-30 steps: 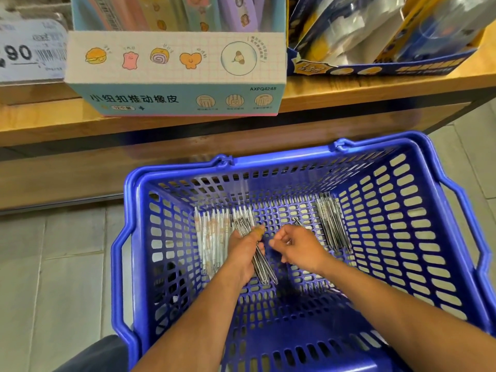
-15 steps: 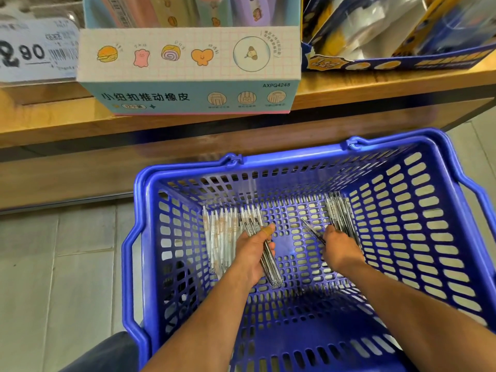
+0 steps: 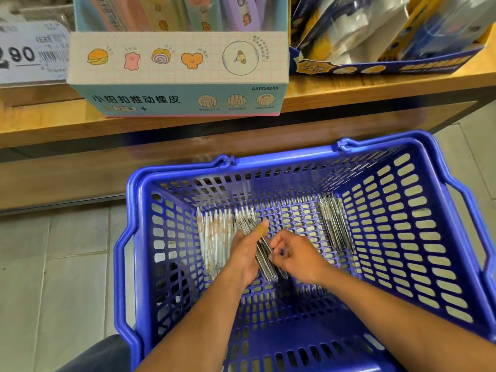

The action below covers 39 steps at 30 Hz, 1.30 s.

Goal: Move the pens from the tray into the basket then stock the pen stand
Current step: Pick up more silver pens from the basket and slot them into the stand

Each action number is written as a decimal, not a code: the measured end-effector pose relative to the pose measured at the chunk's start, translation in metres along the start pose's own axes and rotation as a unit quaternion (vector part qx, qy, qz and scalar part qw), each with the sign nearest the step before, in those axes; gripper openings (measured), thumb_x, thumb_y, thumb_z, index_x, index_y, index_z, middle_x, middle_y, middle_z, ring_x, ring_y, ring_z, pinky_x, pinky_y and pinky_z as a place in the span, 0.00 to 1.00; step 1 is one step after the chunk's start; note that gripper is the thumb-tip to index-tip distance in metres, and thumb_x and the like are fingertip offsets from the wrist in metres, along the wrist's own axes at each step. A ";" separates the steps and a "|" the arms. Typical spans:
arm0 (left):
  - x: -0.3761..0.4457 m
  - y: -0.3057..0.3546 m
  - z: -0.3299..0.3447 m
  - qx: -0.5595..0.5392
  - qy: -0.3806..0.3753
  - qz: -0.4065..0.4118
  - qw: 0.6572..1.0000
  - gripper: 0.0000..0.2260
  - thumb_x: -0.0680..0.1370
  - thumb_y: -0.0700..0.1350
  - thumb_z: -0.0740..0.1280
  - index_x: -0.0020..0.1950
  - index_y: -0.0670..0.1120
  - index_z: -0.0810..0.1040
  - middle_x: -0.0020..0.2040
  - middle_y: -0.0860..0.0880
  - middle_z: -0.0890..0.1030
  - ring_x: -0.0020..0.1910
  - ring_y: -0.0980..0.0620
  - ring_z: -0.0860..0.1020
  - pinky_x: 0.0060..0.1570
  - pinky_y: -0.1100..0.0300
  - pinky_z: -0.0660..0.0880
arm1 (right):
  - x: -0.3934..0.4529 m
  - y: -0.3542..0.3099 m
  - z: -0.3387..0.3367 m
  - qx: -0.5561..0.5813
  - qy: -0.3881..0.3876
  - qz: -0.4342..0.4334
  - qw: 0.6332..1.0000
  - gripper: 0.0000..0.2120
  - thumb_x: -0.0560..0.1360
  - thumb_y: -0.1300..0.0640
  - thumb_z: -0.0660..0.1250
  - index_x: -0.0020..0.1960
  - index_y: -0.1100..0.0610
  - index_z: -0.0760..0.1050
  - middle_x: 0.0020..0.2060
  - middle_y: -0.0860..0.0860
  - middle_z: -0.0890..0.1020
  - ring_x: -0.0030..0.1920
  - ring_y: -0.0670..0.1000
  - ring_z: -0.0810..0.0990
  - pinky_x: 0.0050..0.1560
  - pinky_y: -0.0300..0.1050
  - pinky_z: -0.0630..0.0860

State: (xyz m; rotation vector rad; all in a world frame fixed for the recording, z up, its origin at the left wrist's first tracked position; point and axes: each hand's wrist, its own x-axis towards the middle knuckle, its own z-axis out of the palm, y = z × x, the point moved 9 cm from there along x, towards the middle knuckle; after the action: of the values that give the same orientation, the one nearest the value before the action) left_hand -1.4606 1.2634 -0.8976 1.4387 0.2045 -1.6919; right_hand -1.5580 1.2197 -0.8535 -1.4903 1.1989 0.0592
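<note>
A blue plastic basket (image 3: 418, 167) stands on the floor below me. On its bottom lie a row of white pens (image 3: 214, 237) at the left and a group of clear dark pens (image 3: 335, 226) at the right. My left hand (image 3: 245, 253) grips a bundle of clear dark pens (image 3: 264, 260) over the basket's middle, thumb along the top. My right hand (image 3: 298, 255) is right beside it, fingers curled, pinching a pen at the bundle's right side.
A wooden shelf (image 3: 349, 87) runs across above the basket. On it stand a pastel eraser display box (image 3: 177, 73), a blue display box (image 3: 389, 36) of packaged goods and a price tag (image 3: 29, 55). Grey tiled floor (image 3: 53, 264) lies to the left.
My right hand reached to the right-hand group of pens, took one, and has come back to the bundle in my left hand. The left hand stayed in place.
</note>
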 end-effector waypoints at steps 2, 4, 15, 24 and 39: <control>-0.001 0.000 0.001 0.009 0.003 0.006 1.000 0.55 0.60 0.51 0.82 0.80 0.43 0.55 0.74 0.45 0.69 0.73 0.45 0.66 0.74 0.42 0.59 | -0.001 -0.003 0.004 -0.001 0.000 -0.015 1.000 0.08 0.74 0.60 0.71 0.51 0.55 0.73 0.39 0.47 0.78 0.27 0.37 0.72 0.34 0.32 0.71; 0.001 -0.002 -0.005 0.006 0.032 0.005 0.999 0.47 0.69 0.43 0.79 0.80 0.45 0.53 0.72 0.45 0.70 0.71 0.46 0.69 0.72 0.42 0.63 | 0.000 -0.004 0.004 0.007 -0.002 -0.021 1.000 0.08 0.74 0.58 0.73 0.48 0.53 0.74 0.37 0.47 0.78 0.27 0.37 0.73 0.34 0.31 0.72; 0.001 -0.010 -0.019 0.037 0.071 -0.044 0.996 0.10 0.78 0.33 0.64 0.59 0.41 0.71 0.31 0.47 0.76 0.25 0.54 0.73 0.27 0.59 0.73 | 0.006 0.075 -0.105 -0.257 0.233 0.187 0.919 0.12 0.78 0.60 0.64 0.60 0.61 0.69 0.50 0.57 0.79 0.47 0.58 0.81 0.39 0.45 0.72; 0.004 -0.014 -0.019 0.032 0.049 -0.042 0.997 0.14 0.77 0.35 0.69 0.60 0.41 0.70 0.32 0.45 0.79 0.27 0.51 0.77 0.28 0.59 0.76 | 0.017 0.095 -0.091 -0.327 0.168 0.255 0.894 0.12 0.79 0.60 0.64 0.60 0.63 0.71 0.50 0.60 0.82 0.51 0.60 0.82 0.44 0.50 0.78; -0.006 0.002 -0.006 0.005 0.021 -0.015 1.000 0.65 0.54 0.55 0.84 0.81 0.48 0.47 0.73 0.41 0.70 0.69 0.42 0.73 0.63 0.42 0.74 | 0.003 -0.003 -0.007 -0.012 -0.012 -0.005 1.000 0.05 0.76 0.56 0.70 0.45 0.51 0.73 0.33 0.47 0.79 0.29 0.41 0.77 0.35 0.38 0.75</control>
State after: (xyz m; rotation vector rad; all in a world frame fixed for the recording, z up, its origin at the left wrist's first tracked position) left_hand -1.4556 1.2690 -0.8940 1.4869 0.2415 -1.6899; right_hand -1.5583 1.2113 -0.8509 -1.5126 1.1744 0.0855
